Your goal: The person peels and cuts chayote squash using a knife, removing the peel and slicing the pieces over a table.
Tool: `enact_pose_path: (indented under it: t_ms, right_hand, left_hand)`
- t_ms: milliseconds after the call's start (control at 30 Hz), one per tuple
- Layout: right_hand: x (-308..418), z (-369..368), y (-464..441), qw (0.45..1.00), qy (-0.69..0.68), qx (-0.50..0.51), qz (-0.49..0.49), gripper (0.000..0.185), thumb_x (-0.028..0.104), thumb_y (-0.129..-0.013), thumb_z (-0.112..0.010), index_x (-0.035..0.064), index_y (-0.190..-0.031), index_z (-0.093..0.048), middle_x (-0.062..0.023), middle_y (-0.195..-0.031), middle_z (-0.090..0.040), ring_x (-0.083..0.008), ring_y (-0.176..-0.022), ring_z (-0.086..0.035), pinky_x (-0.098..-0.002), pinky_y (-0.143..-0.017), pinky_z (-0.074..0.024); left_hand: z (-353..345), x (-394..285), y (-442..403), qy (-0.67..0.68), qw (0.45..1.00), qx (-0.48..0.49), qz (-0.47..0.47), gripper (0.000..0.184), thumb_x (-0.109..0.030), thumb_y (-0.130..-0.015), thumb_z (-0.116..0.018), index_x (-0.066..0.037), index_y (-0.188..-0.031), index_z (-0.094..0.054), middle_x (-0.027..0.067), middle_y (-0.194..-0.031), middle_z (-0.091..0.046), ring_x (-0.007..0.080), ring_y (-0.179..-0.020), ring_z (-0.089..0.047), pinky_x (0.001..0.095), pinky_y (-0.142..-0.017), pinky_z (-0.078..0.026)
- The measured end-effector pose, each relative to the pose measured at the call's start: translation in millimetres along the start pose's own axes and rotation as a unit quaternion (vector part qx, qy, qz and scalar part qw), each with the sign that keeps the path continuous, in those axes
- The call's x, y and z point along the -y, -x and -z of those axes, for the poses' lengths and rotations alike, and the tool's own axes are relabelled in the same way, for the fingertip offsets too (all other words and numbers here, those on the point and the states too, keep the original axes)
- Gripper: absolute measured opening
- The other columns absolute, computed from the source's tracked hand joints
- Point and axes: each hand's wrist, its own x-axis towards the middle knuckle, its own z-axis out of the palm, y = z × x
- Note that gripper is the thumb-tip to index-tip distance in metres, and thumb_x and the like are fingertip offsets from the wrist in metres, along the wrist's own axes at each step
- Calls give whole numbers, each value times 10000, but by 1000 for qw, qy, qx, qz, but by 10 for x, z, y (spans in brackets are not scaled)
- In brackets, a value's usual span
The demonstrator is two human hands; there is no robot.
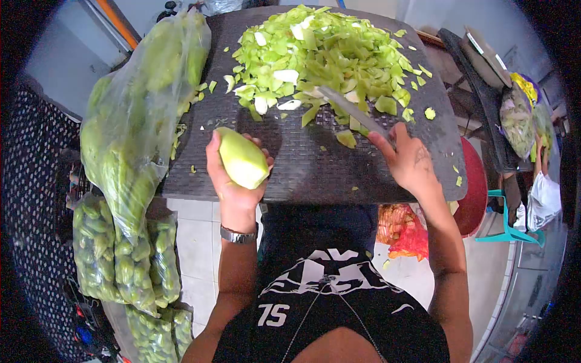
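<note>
My left hand holds a peeled pale-green fruit above the near edge of the table, palm up with the fingers curled around it. Its kind is hard to make out; the surface is smooth and light. In my right hand is a knife, its blade pointing up and left towards the peelings. A wide heap of green peelings covers the far part of the table, with whitish pieces mixed in. The blade is apart from the fruit.
A clear plastic bag of large green produce leans over the table's left side. Below it stand several bags of smaller green produce. At the right are a red round stool, a teal stool and a red net bag. Another person's arm shows far right.
</note>
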Motion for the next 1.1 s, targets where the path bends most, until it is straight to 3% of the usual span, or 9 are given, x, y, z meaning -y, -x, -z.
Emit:
enact_pose_path:
  t_ms: [100,233,267,367,467,567,667,967,1100]
  right_hand:
    - [-42,-146,151,959,-219,161,-75,482,518,-1038,-559,40,-1096,-560,-112,-667,-607,-252,-503,-580,-346,-468,-424]
    - [240,-57,438,777,-528,332,-85,459,495,-1079,-482,49,-1153,-562,-71,-650,-563,-141,-515,-521,-305,-491,-434]
    - [410,-39,472,758,-543,334,-140,394,458,-1099,-449,84,-1149,-563,0,-620,-495,-78,-495,-466,-250,-464,-371]
    - [615,-157,640,784,-554,255,-114,376,413,-1107,-434,68,-1201,-549,-51,-639,-555,-144,-495,-523,-315,-489,-422]
    - [813,-222,720,882,-451,137,-24,402,390,-1103,-431,46,-1293,-516,-117,-642,-599,-238,-529,-614,-412,-537,-466]
    - [843,-274,710,891,-438,122,3,468,391,-1092,-448,30,-1389,-462,-181,-647,-622,-334,-601,-685,-481,-596,-489]
    - [829,-357,694,886,-450,107,28,533,404,-1088,-449,17,-1453,-414,-188,-624,-618,-357,-623,-698,-470,-593,-491]
    - [837,-427,649,872,-472,129,24,647,467,-1088,-432,-34,-1490,-359,-202,-635,-616,-334,-616,-694,-454,-582,-491]
    - [836,-449,632,871,-474,123,38,689,511,-1075,-438,-25,-1499,-347,-203,-653,-626,-367,-638,-699,-458,-587,-490]
  left_hand:
    - [-41,143,-134,-50,995,-85,-24,508,-571,-872,-666,-77,-984,-631,106,-910,-668,286,-782,-649,425,-707,-543]
    - [-241,323,-231,-49,998,-39,21,480,-539,-876,-671,-89,-1039,-639,105,-910,-678,294,-793,-666,450,-716,-554]
    - [-220,378,-286,-35,999,-12,37,510,-585,-915,-648,-94,-1052,-640,103,-897,-684,304,-795,-672,458,-730,-564]
    - [-394,532,-270,-53,998,-1,38,548,-636,-948,-605,-99,-1052,-643,106,-899,-687,317,-820,-681,459,-748,-576]
    - [-463,641,-275,-51,997,40,46,557,-634,-985,-556,-91,-1092,-627,121,-953,-685,339,-847,-688,490,-768,-589]
    - [-435,757,-331,-59,997,47,35,573,-629,-1001,-531,-85,-1170,-598,128,-969,-677,338,-852,-688,506,-773,-593]
    - [-539,775,-286,-71,997,3,22,532,-586,-1028,-509,-91,-1213,-574,132,-964,-669,318,-841,-685,478,-760,-599]
    - [-483,761,-315,-55,998,17,25,522,-564,-1047,-473,-91,-1248,-563,122,-954,-670,310,-817,-678,482,-752,-594]
    - [-488,756,-298,-45,999,25,13,538,-576,-1042,-480,-87,-1256,-554,120,-946,-669,316,-809,-679,485,-750,-594]
